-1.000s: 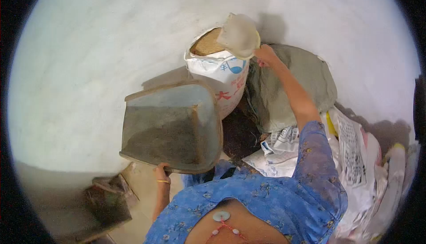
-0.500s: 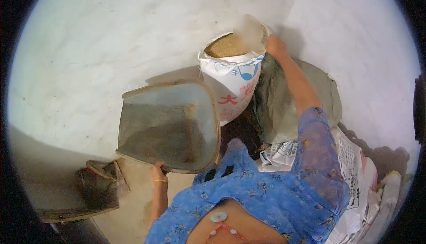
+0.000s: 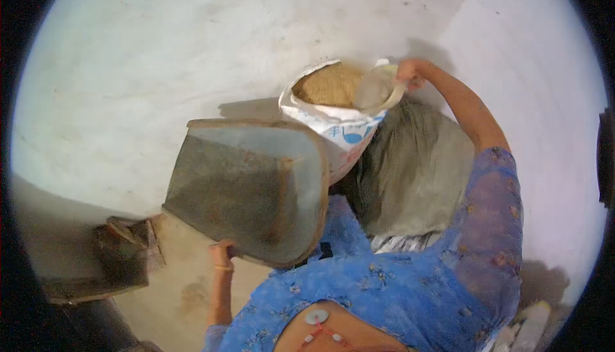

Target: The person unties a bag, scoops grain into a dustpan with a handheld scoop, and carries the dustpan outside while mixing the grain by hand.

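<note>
Now we look mid-scoop: right hand (image 3: 412, 73) clamped on 1 scoop (image 3: 373, 90) at the grain (image 3: 325, 87) in the sack (image 3: 338, 129); left hand (image 3: 222, 250) clamped on the pan (image 3: 246, 188). Next move likely needs a level scoop.

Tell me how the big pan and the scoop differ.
The pan looks far larger than the scoop. The pan is grey with a brownish rim; the scoop is pale. The left hand holds the pan outside the white sack, while the right hand has the scoop at the sack's mouth. Both are hand-held.
</note>
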`<state>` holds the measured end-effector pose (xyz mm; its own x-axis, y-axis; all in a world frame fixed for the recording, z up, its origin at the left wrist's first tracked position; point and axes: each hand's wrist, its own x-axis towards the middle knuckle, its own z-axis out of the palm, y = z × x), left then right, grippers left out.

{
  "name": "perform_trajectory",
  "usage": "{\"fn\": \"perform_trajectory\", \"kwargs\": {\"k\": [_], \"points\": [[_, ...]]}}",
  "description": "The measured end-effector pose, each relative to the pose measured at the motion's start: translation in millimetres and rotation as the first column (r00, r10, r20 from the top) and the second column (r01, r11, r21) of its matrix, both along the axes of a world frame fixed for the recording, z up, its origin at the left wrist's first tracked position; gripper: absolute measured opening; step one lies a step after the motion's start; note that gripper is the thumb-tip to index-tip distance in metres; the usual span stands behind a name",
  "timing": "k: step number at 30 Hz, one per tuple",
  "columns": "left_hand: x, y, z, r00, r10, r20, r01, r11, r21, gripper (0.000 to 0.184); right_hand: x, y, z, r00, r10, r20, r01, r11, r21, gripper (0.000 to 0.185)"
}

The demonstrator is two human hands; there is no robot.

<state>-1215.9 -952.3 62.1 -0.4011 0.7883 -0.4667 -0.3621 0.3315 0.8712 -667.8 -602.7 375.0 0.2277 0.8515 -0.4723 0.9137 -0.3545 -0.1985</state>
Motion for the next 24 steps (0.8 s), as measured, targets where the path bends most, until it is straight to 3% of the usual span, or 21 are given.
{"fn": "perform_trajectory", "kwargs": {"k": [2,3,4,6,8,9,10,12,13,14,17,19,21,24], "points": [[17.0,16.7,5.4,0.997,0.077,-0.01,-0.078,0.993,-0.086,0.012,32.8,45.4,-15.7,0.983,0.171,0.072,-0.142,0.944,-0.296,0.023],[23.9,10.6,20.6,0.989,0.142,-0.035,-0.145,0.979,-0.142,0.014,39.4,48.7,-14.6,0.979,0.193,0.073,-0.161,0.937,-0.31,0.023],[31.9,12.5,37.3,0.986,0.159,-0.039,-0.164,0.976,-0.147,0.014,47.4,53.8,-15.6,0.991,0.131,-0.007,-0.127,0.948,-0.291,0.023],[44.4,13.3,69.0,0.976,0.04,-0.216,-0.086,0.975,-0.206,0.017,56.6,64.4,-16.2,0.992,0.087,-0.092,-0.109,0.956,-0.272,0.024],[61.3,16.1,83.6,0.972,0.119,-0.202,-0.16,0.967,-0.197,0.018,71.2,72.5,-36.7,0.98,-0.118,-0.16,0.061,0.945,-0.321,0.022],[63.2,15.6,84.6,0.969,0.167,-0.183,-0.201,0.962,-0.185,0.018,87.7,67.6,-58.5,0.98,-0.114,-0.164,0.053,0.941,-0.334,0.022],[61.6,14.5,79.6,0.968,0.166,-0.189,-0.202,0.96,-0.191,0.018,101.8,55.4,-76.9,0.847,0.315,-0.428,-0.393,0.914,-0.104,0.023],[59.0,11.7,69.6,0.984,0.083,-0.157,-0.118,0.967,-0.227,0.015,112.3,40.5,-98.7,0.49,0.687,-0.537,-0.7,0.677,0.227,0.024],[59.4,6.7,59.6,0.983,0.087,-0.159,-0.121,0.968,-0.221,0.015,77.9,22.1,-89.9,0.769,0.232,-0.595,-0.303,0.953,-0.02,0.022],[56.7,3.5,51.5,0.982,0.063,-0.176,-0.098,0.975,-0.2,0.014,54.0,10.8,-87.5,0.796,-0.302,-0.525,0.184,0.946,-0.265,0.02],[54.1,11.8,57.2,0.984,0.06,-0.166,-0.091,0.978,-0.186,0.012,42.6,21.4,-107.5,0.706,-0.276,-0.652,0.159,0.959,-0.234,0.022],[62.7,19.9,63.1,0.986,0.101,-0.132,-0.125,0.974,-0.191,0.012,31.0,34.9,-111.5,0.797,-0.288,-0.53,0.161,0.948,-0.273,0.021],[69.9,14.1,71.3,0.977,0.102,-0.186,-0.136,0.974,-0.183,0.014,20.1,25.7,-122.6,0.763,-0.251,-0.596,0.151,0.965,-0.213,0.019],[78.4,9.8,73.6,0.984,0.096,-0.149,-0.12,0.979,-0.165,0.014,2.3,4.5,-160.9,0.67,-0.248,-0.7,0.3,0.953,-0.051,0.018]]}}
